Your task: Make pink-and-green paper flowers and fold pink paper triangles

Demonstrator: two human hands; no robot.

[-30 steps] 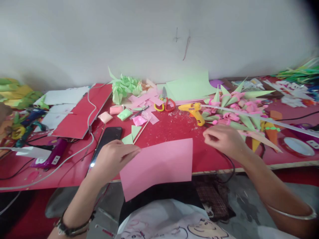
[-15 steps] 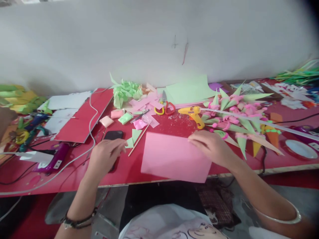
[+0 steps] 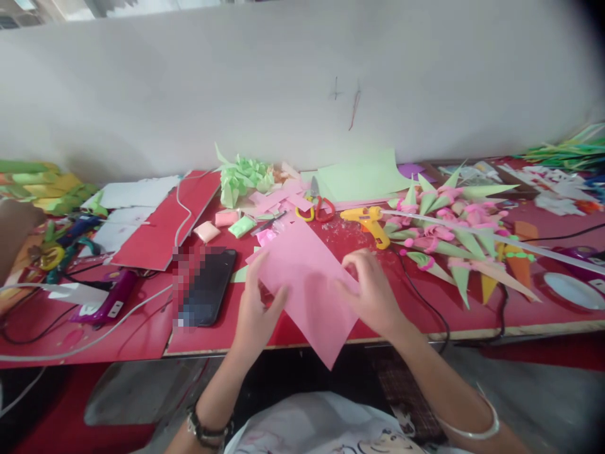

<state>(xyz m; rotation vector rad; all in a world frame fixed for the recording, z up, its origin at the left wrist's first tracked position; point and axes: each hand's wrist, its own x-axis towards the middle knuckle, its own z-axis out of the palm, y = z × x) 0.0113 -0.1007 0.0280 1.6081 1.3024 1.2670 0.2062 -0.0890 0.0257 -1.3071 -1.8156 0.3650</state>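
A pink paper sheet (image 3: pixel 309 277) is held up slantwise over the near edge of the red table, one corner pointing down toward my lap. My left hand (image 3: pixel 256 312) grips its left edge, thumb in front and fingers reaching behind. On the opposite edge, my right hand (image 3: pixel 375 297) pinches the paper between thumb and bent fingers. A black phone (image 3: pixel 215 290) lies left of my left hand. Just beyond the sheet are scissors (image 3: pixel 324 209) with red and yellow handles and a yellow glue gun (image 3: pixel 366 221). The sheet partly hides a light green paper piece (image 3: pixel 240 274).
Pink-and-green paper cones (image 3: pixel 449 227) are heaped at the right, near a white oval dish (image 3: pixel 573 290). Small clay packets (image 3: pixel 242 226), green paper scraps (image 3: pixel 243 180) and a red board (image 3: pixel 167 221) sit further back. A white cable (image 3: pixel 142 306) crosses the left side.
My left hand has moved right from over the phone and taken the sheet's left edge. The sheet has been lifted and turned cornerwise. My right hand has shifted left and lower with it.
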